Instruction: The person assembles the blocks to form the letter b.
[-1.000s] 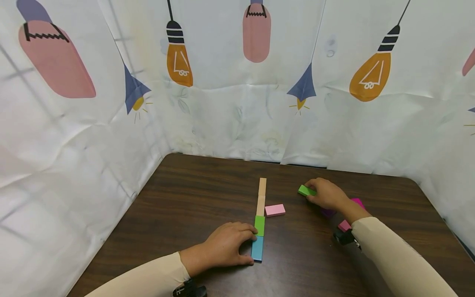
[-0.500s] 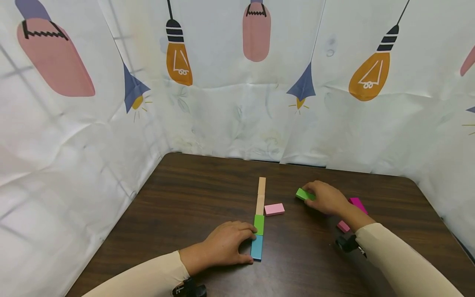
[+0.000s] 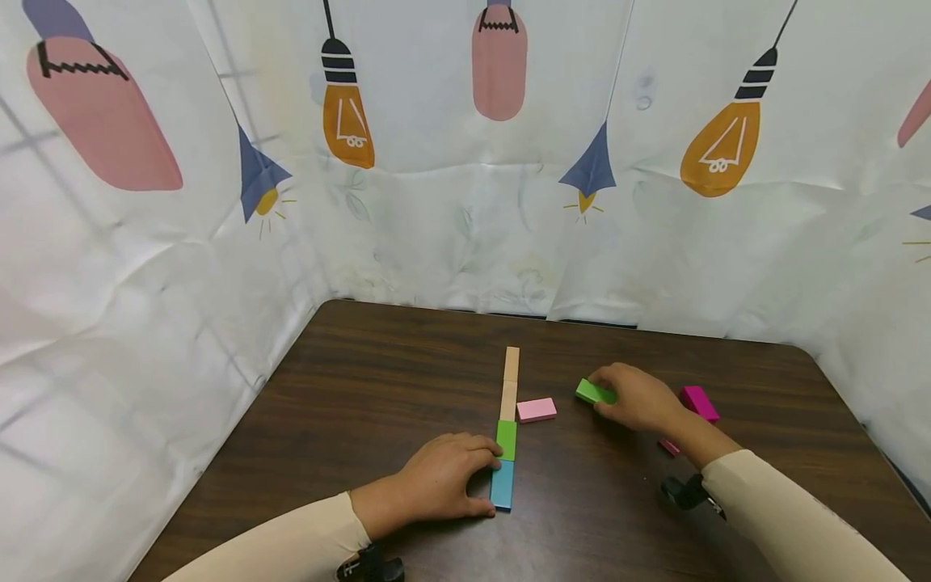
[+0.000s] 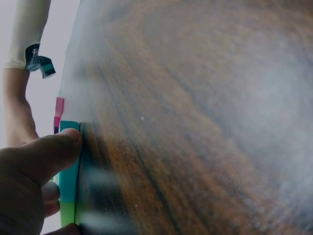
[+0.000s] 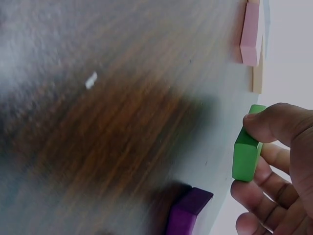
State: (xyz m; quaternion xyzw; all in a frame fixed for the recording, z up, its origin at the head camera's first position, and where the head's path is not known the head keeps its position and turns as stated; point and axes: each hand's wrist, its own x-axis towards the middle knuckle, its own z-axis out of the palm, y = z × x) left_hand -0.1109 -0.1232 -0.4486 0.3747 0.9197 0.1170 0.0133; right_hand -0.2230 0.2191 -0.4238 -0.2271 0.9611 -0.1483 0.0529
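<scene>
In the head view, my left hand (image 3: 444,477) rests beside a row of flat wooden blocks. Its thumb lies at the near end of the blue block (image 3: 503,487), and its fingertips touch the left side where blue meets the green block (image 3: 507,440). Two tan blocks (image 3: 510,384) carry the row on toward the back. Right of the row, my right hand (image 3: 640,398) grips a second green block (image 5: 246,156) between thumb and fingers. The right wrist view shows it held tilted, with the fingers behind it. A pale pink block (image 3: 537,410) lies between the row and this hand.
A magenta block (image 3: 701,402) and a mostly covered pink block (image 3: 669,446) lie by the right forearm. The right wrist view shows a purple block (image 5: 183,218) below the hand. Patterned white sheeting (image 3: 465,242) borders the brown table (image 3: 393,356) at the back and left.
My right hand has come a little nearer to me and lower with the green block. More of the magenta block shows and less of the small pink one. The left hand stays put.
</scene>
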